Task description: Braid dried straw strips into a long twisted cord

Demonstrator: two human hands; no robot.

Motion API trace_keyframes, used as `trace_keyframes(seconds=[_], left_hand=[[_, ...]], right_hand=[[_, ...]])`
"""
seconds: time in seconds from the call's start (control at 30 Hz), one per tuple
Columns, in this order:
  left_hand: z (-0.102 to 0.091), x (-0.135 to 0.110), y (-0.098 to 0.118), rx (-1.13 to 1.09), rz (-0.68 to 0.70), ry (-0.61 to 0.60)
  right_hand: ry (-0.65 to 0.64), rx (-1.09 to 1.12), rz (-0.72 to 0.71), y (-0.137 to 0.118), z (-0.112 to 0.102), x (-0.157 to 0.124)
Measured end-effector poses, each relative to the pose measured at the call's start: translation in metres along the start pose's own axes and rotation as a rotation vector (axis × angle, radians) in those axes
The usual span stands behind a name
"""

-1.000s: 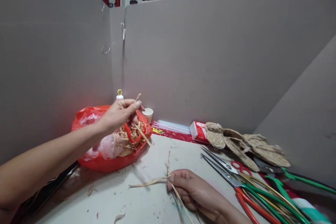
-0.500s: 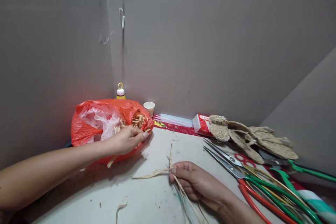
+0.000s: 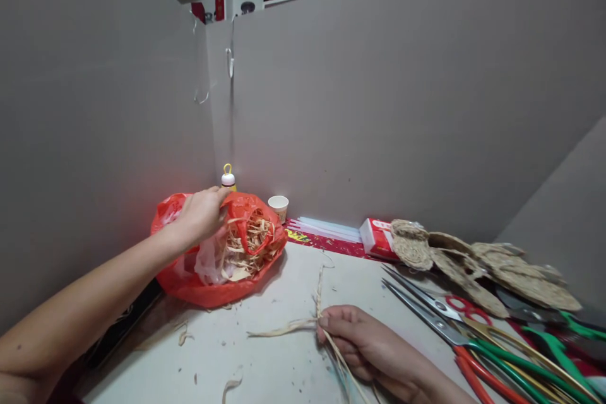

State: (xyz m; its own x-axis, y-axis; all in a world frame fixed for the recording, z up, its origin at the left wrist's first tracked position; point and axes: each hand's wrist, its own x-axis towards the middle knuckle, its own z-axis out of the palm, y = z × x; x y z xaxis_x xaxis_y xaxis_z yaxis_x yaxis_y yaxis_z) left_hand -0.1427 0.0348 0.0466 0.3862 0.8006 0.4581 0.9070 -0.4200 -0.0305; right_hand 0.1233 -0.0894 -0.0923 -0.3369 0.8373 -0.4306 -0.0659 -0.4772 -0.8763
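My left hand [image 3: 203,213] grips the upper edge of a red plastic bag [image 3: 211,295] at the left. Dry straw strips [image 3: 255,241] fill the bag's open mouth, beside some crumpled translucent plastic [image 3: 208,264]. Low in the middle of the view, my right hand [image 3: 357,336] pinches a thin straw braid [image 3: 319,287] between thumb and fingers. The braid's finished length runs away from me over the tabletop. One loose strand [image 3: 279,331] sticks out to the left, and several more trail down below my fingers.
Large scissors [image 3: 445,325] and pliers lie at the right. Woven straw pieces [image 3: 411,246], a red-and-white box [image 3: 377,238], pale sticks [image 3: 326,228], a paper cup [image 3: 278,206] and a bottle [image 3: 228,179] line the back. Straw scraps [image 3: 230,386] dot the white table [image 3: 265,360]. Grey partitions enclose it.
My left hand has moved left and up, from the bag's right side to its upper edge. The bag's mouth is wider, showing more straw. My right hand still holds the braid. The view has tilted up.
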Motion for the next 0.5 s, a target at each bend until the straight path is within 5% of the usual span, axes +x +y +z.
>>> trace_keyframes(seconds=[0.13, 0.3, 0.4, 0.5], left_hand=[[-0.01, -0.027, 0.014, -0.08, 0.123, 0.097], [0.002, -0.052, 0.035, 0.006, 0.198, -0.388], [0.029, -0.048, 0.033, -0.034, 0.225, -0.373], [0.048, -0.025, 0.027, -0.204, 0.066, -0.447]], right_hand=[[-0.007, -0.001, 0.001, -0.001, 0.0, 0.0], [-0.019, -0.011, 0.001, -0.002, 0.002, -0.002], [-0.021, -0.03, -0.018, -0.002, 0.002, -0.002], [-0.02, -0.055, -0.025, -0.001, 0.001, -0.001]])
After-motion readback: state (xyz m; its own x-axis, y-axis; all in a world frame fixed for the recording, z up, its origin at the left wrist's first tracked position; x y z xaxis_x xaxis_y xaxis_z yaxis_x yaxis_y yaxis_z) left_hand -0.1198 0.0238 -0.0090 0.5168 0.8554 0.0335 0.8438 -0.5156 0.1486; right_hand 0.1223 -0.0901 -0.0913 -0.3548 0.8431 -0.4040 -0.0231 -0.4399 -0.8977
